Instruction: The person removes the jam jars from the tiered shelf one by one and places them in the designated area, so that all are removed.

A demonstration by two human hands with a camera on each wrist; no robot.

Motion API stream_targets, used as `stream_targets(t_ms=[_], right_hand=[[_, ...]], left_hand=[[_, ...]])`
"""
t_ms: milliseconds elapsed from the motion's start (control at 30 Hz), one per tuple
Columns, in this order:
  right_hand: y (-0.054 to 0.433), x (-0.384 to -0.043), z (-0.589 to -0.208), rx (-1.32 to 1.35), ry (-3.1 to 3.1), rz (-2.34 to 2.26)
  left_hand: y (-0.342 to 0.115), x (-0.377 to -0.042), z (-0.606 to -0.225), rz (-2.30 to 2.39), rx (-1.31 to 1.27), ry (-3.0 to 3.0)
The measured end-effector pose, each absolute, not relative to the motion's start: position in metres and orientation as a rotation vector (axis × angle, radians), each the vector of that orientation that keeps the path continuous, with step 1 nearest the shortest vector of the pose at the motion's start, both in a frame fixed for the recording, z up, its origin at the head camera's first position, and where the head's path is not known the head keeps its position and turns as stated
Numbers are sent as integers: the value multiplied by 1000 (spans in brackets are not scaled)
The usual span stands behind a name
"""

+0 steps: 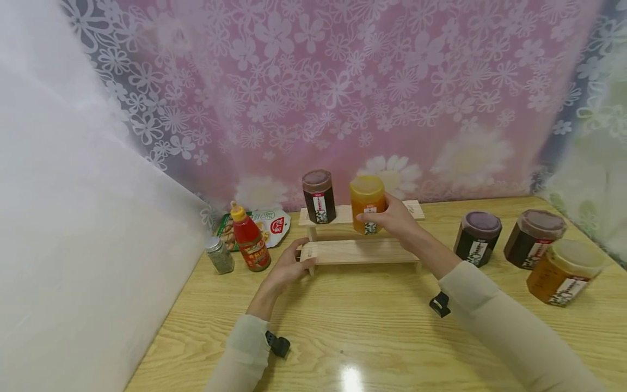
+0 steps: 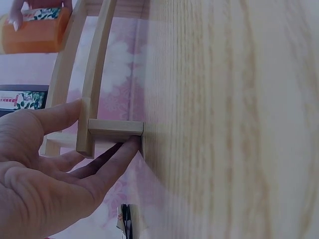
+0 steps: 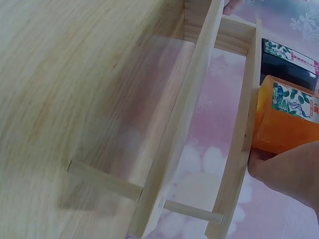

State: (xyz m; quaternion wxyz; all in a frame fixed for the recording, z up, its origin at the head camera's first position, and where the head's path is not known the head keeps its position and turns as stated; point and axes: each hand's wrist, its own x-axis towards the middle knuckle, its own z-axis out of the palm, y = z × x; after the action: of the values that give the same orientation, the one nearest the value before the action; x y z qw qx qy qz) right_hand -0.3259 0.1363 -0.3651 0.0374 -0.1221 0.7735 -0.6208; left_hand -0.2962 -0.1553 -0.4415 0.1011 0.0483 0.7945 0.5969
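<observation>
A two-step wooden rack [image 1: 360, 252] stands on the table near the back. My left hand [image 1: 286, 268] grips the left end of its lower step, thumb over the board and fingers around the end, as the left wrist view shows for the rack [image 2: 94, 84] and hand [image 2: 55, 174]. Over the upper step, my right hand [image 1: 392, 218] holds an orange jar [image 1: 361, 200] with a yellow lid, thumb across its front. In the right wrist view the jar's base [image 3: 279, 134] is right at the upper board. To its left, a dark jar [image 1: 312, 200] stands on that step.
Two dark jars [image 1: 472, 242] [image 1: 524, 245] and another orange jar [image 1: 551, 277] are at the right. On the left stand a red sauce bottle [image 1: 251, 245] and a small spice shaker [image 1: 221, 258], with a food packet [image 1: 279, 226] behind. A floral curtain [image 1: 343, 98] hangs behind.
</observation>
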Motion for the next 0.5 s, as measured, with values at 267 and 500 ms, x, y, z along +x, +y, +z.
stream_targets(t_ms=[267,500], right_hand=[[146,-309,-366,-410,2397,-1922],[160,-292,-364,-395,2432,-1903]], left_hand=[[-156,-296,-442,1761,147,2352],[-156,-298,-444,1768,156,2339]])
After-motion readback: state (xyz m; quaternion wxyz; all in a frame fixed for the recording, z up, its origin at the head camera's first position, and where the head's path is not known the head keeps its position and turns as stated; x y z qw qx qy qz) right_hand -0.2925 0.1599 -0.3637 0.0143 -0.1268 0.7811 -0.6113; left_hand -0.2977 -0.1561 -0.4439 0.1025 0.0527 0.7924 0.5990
